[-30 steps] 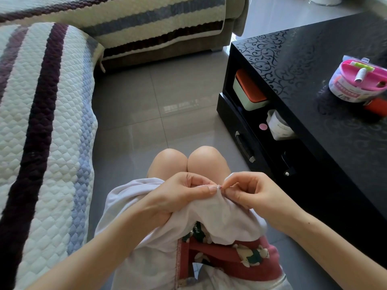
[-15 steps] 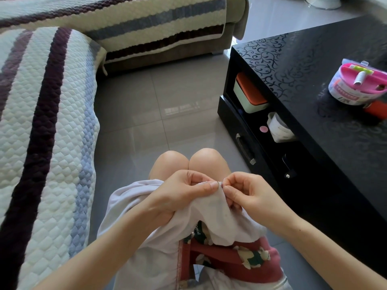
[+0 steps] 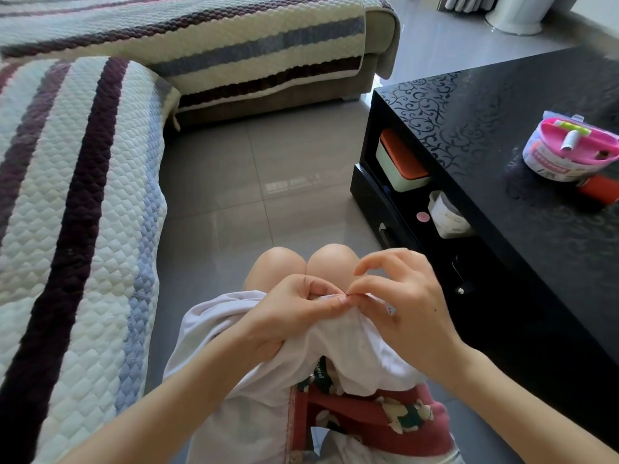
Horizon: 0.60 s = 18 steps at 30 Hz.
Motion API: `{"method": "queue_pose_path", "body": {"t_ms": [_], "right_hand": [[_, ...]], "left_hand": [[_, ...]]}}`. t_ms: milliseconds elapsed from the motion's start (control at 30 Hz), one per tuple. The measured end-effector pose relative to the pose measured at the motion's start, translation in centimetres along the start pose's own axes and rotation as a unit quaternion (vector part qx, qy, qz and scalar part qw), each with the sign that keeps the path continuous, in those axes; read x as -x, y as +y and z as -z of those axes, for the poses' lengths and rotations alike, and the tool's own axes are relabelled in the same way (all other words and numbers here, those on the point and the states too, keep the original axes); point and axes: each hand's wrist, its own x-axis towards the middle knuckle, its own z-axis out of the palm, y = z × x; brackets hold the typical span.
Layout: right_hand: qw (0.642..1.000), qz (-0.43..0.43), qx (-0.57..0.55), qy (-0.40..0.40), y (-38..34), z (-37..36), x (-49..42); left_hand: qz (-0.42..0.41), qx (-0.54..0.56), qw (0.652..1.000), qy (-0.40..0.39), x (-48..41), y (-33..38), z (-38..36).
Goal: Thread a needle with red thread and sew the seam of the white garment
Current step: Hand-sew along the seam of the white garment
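The white garment (image 3: 231, 390) lies bunched over my lap, just behind my knees. My left hand (image 3: 284, 316) grips a fold of it, thumb and fingers pinching the seam edge. My right hand (image 3: 402, 309) meets it from the right, thumb and forefinger pinching at the seam where a thin needle (image 3: 348, 294) barely shows; the other fingers are raised and spread. Red thread is too fine to make out. A pink sewing kit tub (image 3: 569, 155) stands on the black table (image 3: 502, 135) at the right.
A quilted striped sofa cover (image 3: 73, 209) fills the left side, with another sofa section (image 3: 214, 48) at the back. The black table's shelf holds an orange-lidded box (image 3: 398, 165) and a white container (image 3: 447, 214). Grey tiled floor (image 3: 261, 182) lies ahead.
My right hand has opened its outer fingers and lifted slightly while still pinching at the seam. My left hand keeps its hold on the garment.
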Motion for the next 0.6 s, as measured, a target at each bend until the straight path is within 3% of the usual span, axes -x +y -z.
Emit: {"method": "queue_pose_path", "body": {"t_ms": [100,200,267,333,367,400,467,533,600], "right_hand": [[0.993,-0.009,-0.108,-0.036,-0.8,0.2,-0.3],[0.937,-0.073,-0.334,-0.073,-2.7,2.1,-1.7],[0.859,-0.157,-0.480,-0.082,-3.1,3.4,-2.9],[0.746,-0.281,-0.596,-0.092,-2.1,4.0,-3.4],[0.699,-0.331,-0.624,-0.110,-1.0,4.1,-3.5],[0.675,-0.371,-0.625,-0.123,0.2,4.0,-3.4],[0.690,-0.414,-0.577,-0.139,2.9,3.6,-3.5],[0.744,-0.417,-0.510,-0.114,5.9,2.9,-4.4],[0.795,-0.428,-0.428,-0.032,9.8,2.5,-5.9]], "left_hand": [[-0.003,-0.016,1.000,0.005,0.3,0.4,0.0],[-0.001,-0.096,0.994,0.061,0.2,-0.7,0.1],[0.021,-0.093,0.994,0.048,0.5,-1.3,0.0],[0.034,-0.043,0.999,0.005,0.8,-1.4,0.2],[0.038,-0.011,0.999,-0.010,0.9,-1.2,0.5],[0.046,0.017,0.998,-0.025,0.9,-1.0,0.8],[0.063,0.047,0.995,-0.061,0.9,-0.6,1.5],[0.075,0.054,0.992,-0.089,0.9,-0.4,1.7],[0.080,0.063,0.989,-0.104,1.0,-0.2,1.6]]}}
